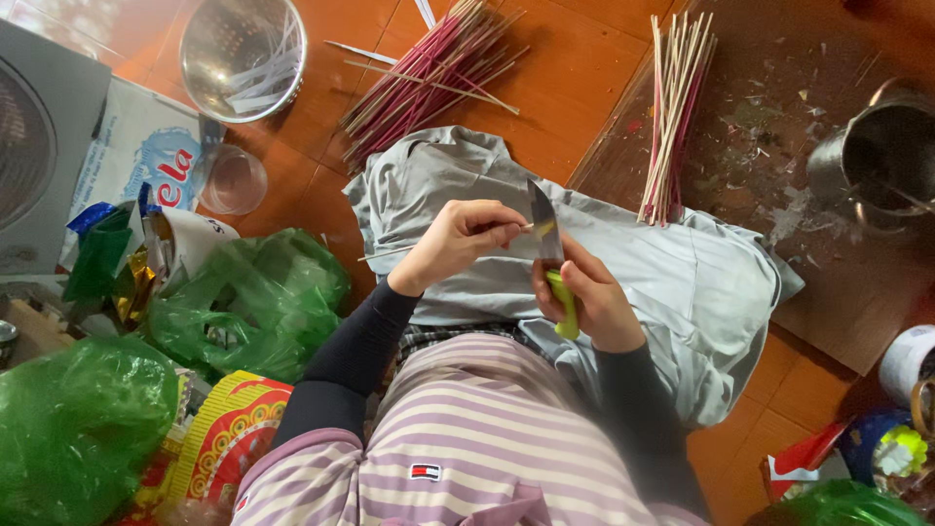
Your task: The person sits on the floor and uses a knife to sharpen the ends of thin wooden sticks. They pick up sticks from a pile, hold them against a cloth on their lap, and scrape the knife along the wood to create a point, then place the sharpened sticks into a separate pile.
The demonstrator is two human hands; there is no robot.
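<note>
My left hand [456,241] pinches a thin bamboo stick [390,251] that runs across a grey cloth [701,282] spread on my lap. My right hand [596,304] grips a knife [547,234] by its yellow-green handle, blade pointing up and resting against the stick's end near my left fingertips. Beyond the cloth lie a pile of red-coated sticks [429,78] and a second bundle of pale and red sticks [672,112].
A metal colander [243,54] with white strips and a clear plastic cup [232,180] sit on the orange floor at the left. Green plastic bags [248,302] and packaging crowd my left side. A metal pot [886,156] stands on a dark mat [769,127] at the right.
</note>
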